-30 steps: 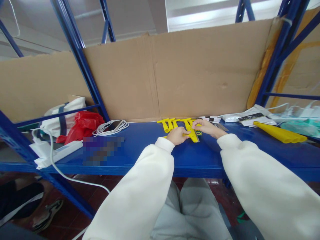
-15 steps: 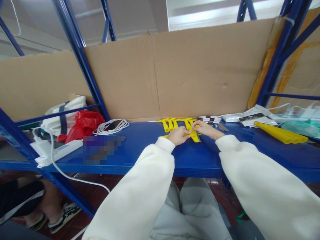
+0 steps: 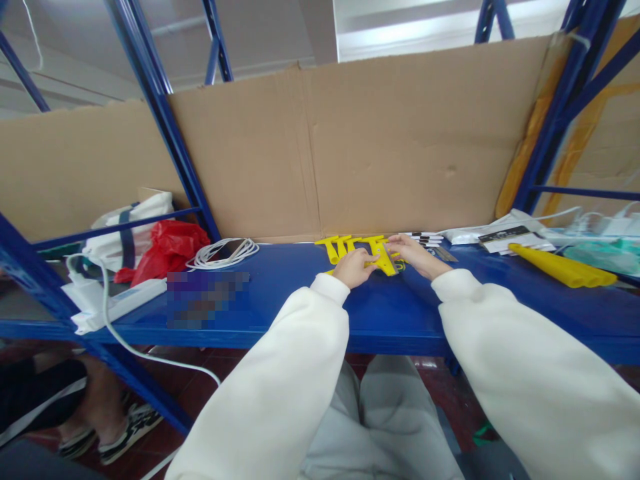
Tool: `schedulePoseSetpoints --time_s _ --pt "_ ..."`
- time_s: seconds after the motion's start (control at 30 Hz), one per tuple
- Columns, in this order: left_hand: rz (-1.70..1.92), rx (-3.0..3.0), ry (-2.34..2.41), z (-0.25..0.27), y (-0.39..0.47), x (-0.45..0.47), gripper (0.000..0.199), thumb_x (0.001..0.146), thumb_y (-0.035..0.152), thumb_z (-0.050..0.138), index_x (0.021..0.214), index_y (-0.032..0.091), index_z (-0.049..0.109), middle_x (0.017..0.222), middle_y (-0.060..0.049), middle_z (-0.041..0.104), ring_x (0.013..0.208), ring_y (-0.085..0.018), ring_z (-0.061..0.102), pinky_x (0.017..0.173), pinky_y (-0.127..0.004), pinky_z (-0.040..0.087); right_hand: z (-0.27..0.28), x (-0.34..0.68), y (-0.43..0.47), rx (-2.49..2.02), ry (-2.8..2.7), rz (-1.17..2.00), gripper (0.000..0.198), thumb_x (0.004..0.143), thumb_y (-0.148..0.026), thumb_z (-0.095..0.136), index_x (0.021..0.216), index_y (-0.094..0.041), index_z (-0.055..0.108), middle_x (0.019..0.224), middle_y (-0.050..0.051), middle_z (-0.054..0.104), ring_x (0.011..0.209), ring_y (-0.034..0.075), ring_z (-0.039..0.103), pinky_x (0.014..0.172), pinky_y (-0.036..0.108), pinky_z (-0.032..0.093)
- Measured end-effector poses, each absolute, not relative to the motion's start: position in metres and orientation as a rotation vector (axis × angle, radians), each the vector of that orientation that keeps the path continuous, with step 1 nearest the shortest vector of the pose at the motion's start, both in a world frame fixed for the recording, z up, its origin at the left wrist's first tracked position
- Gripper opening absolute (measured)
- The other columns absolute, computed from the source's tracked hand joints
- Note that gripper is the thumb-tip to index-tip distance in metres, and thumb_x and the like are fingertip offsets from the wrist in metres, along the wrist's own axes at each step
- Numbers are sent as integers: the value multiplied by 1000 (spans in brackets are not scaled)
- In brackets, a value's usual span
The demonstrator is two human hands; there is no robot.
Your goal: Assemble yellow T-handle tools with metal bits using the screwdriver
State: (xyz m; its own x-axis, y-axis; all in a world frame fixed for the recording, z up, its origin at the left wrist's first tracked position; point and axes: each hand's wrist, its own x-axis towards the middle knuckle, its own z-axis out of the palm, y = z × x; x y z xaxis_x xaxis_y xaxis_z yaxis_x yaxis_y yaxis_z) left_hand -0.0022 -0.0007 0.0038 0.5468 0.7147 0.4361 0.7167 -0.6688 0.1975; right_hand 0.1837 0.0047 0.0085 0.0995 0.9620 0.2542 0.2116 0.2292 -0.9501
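Observation:
Between my hands is a yellow scraper point(image 3: 384, 262) with a wide head and a thin edge strip on its right side. My left hand point(image 3: 353, 268) is closed round its handle, thumb and fingers pressed together near the head. My right hand point(image 3: 411, 255) has its fingertips on the far end of the head, pinching it; part of the grip is hidden. Just behind lie several yellow T-shaped scrapers point(image 3: 330, 249) in a row. Small black-and-white packs point(image 3: 425, 239) and grey flat blades point(image 3: 443, 253) rest beyond my right hand.
The blue shelf top point(image 3: 295, 313) carries a coiled white cable point(image 3: 225, 255), a red plastic bag point(image 3: 167, 250) and a white power strip point(image 3: 123, 305) at left. At right lie yellow tubular parts point(image 3: 563, 267) and white packets point(image 3: 515, 237). Cardboard point(image 3: 375, 153) closes the back. A person's legs point(image 3: 100, 400) show lower left.
The scraper has tilted and shifted slightly away from me, its head turned. My right hand has moved a little farther back along the head, with its fingers more extended.

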Motion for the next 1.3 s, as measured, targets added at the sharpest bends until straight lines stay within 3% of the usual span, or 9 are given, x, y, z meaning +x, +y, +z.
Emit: schedulePoseSetpoints --time_s 0.17,0.33,0.47,0.93,1.07,1.17,1.23,1.3 --pt "-813 -2722 -1304 3 4 -4 31 93 25 63 121 23 76 110 -8 76 108 -25 69 101 -38 53 19 182 -15 -1230 -1489 1255 10 81 -14 69 86 -18 61 63 2 66 49 13 59 45 22 49" --pt "-810 -2756 -1330 5 -3 -4 47 96 23 58 142 19 61 125 -12 73 119 -28 66 105 -39 50 17 181 -17 -1126 -1581 1340 15 79 -24 78 82 -17 65 63 2 69 47 11 60 44 19 50" --pt "-708 -2753 -1448 4 -9 -4 59 95 24 58 153 25 48 135 -14 68 125 -33 63 106 -47 49 12 180 -13 -1104 -1590 1336 15 79 -24 77 82 -17 64 67 4 71 47 10 60 43 19 50" --pt "-658 -2703 -1558 8 -12 -6 61 93 19 55 152 28 49 134 -12 70 122 -31 65 105 -46 49 15 175 -16 -1149 -1502 1327 20 80 -24 78 78 -18 60 59 0 64 47 11 59 44 20 47" --pt "-777 -2642 -1595 12 -13 -7 63 93 19 56 154 29 47 126 -11 73 117 -30 68 103 -44 51 22 188 -10 -1187 -1478 1097 10 87 -25 67 82 -17 66 68 3 68 50 11 57 50 22 48" --pt "-986 -2602 -1601 16 -11 -10 63 91 18 57 152 29 51 125 -9 74 116 -28 69 102 -38 52 26 212 -1 -1513 -1564 539 14 89 -18 58 83 -16 71 83 9 75 63 16 66 62 26 52" --pt "-1185 -2582 -1602 19 -8 -13 60 89 16 58 149 26 55 125 -9 74 116 -27 69 101 -35 52 26 231 4 -1778 -1635 105 17 86 -13 58 82 -16 75 88 12 77 85 23 72 78 28 53" --pt "-1440 -2559 -1575 21 -3 -16 59 88 14 58 146 24 58 125 -8 74 116 -26 69 100 -32 51 25 248 7 -1984 -1692 -75 20 84 -14 58 83 -18 78 89 13 78 96 27 73 83 30 53"
